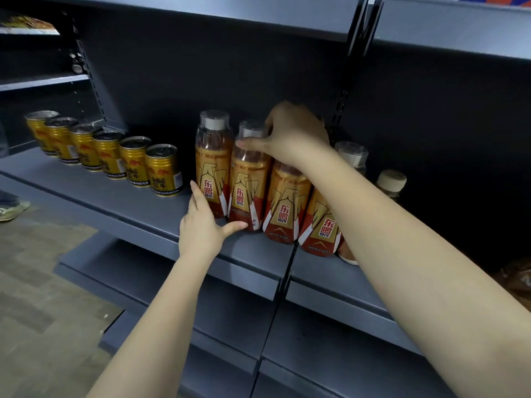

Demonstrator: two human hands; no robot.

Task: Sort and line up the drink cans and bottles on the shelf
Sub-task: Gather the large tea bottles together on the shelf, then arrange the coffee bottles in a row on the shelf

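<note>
Several gold cans (135, 160) stand in a diagonal row on the grey shelf (120, 208), running from back left toward the middle. To their right stand several orange-labelled bottles with clear caps (214, 165). My right hand (290, 136) grips the top of the second bottle (247, 182), thumb across its neck, and hides the top of the third bottle (287, 202). My left hand (201, 225) lies low against the first two bottles, fingers straight along the first one and thumb at the base of the second. A fourth bottle (323, 225) is partly behind my right forearm.
Behind my right arm stand a clear-capped bottle (352, 156) and a beige-capped bottle (390, 182). A black upright (339, 110) splits the shelf bays. Empty lower shelves (230, 317) jut out below. A person's shoe (11, 211) is on the floor at left.
</note>
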